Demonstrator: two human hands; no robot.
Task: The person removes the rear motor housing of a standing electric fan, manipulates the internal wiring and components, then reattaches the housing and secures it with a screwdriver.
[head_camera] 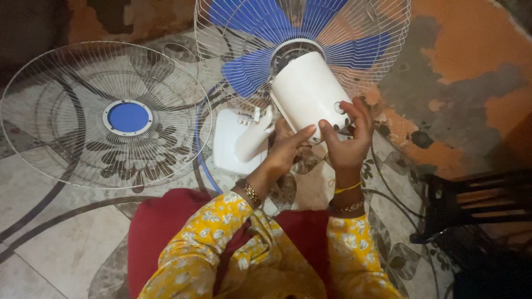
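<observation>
Patterned floor tiles (61, 232), a peeling orange wall (471, 50), and dark furniture (476, 210) at right, dimly lit

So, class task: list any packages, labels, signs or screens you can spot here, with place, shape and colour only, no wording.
Printed mark: small dark lettering on the white fan base, left of the left hand.
Round blue disc: centre of the loose front grille lying on the floor, white-ringed, plain.
No packages, signs or screens show.
</observation>
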